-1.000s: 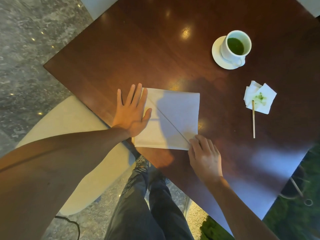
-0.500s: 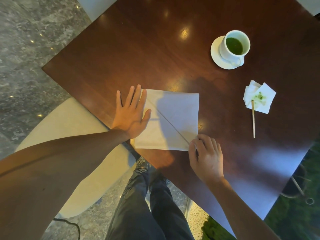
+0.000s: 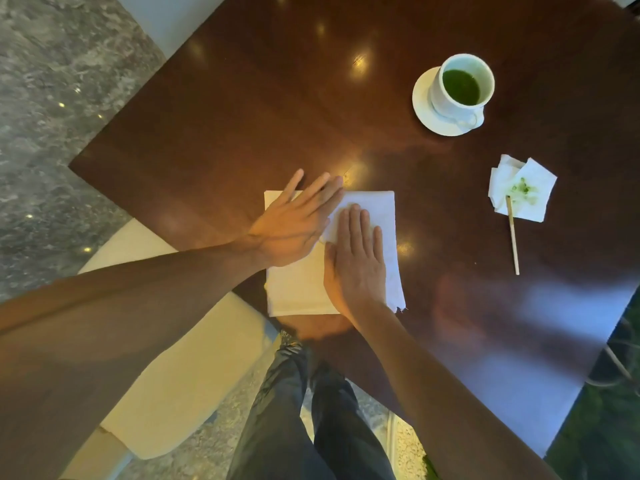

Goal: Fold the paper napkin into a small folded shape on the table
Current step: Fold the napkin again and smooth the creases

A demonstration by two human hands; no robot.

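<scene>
Head view shows both flat, straight-fingered hands pressing the napkin (image 3: pixel 294 292) at the table's (image 3: pixel 242 116) six-o'clock edge, right hand (image 3: pixel 355 261) toward three o'clock of left hand (image 3: pixel 294 226), long axis seemingly twelve-to-six.

One white napkin (image 3: pixel 384 237), one stained napkin (image 3: pixel 523 192), one cup (image 3: pixel 462 86), one saucer (image 3: pixel 424 109), one stick (image 3: pixel 513 237), two hands.

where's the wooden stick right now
In the head view the wooden stick lies on the right side of the table, its top end on the stained napkin, below the cup.
</scene>
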